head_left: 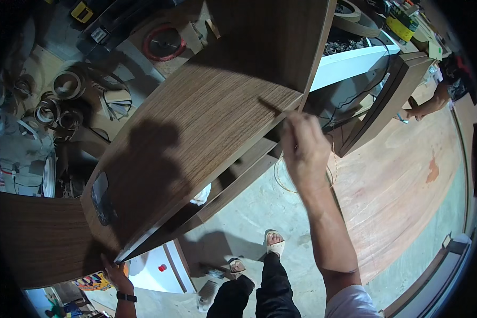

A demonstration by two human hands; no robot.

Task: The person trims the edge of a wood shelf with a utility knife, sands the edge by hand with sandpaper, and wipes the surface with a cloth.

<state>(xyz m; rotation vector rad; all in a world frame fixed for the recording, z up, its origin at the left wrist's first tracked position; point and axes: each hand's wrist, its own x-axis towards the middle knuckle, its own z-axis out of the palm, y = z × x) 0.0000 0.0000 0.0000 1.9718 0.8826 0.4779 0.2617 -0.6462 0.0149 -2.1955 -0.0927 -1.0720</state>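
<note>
A long brown wood-grain panel [217, 122] runs diagonally across the middle, joined to an upright panel of the same finish. At its right front corner is my right hand [305, 146], fingers closed. A thin dark streak points from it onto the panel; I cannot make out whether this is a tool or a shadow. My left hand [115, 273], with a dark band at the wrist, touches the panel's lower left corner, fingers stretched out. A dark, shiny flat thing [105, 201] lies on the panel near that end. Something white [201, 194] shows under the front edge.
Rolls of edge banding [69, 84] and a red-rimmed saw blade [164, 43] lie behind the panel. A white tray [355, 69] stands at right, beside leaning brown boards [379, 106]. A co-worker's arm [432, 104] reaches in over a large plywood sheet [403, 196].
</note>
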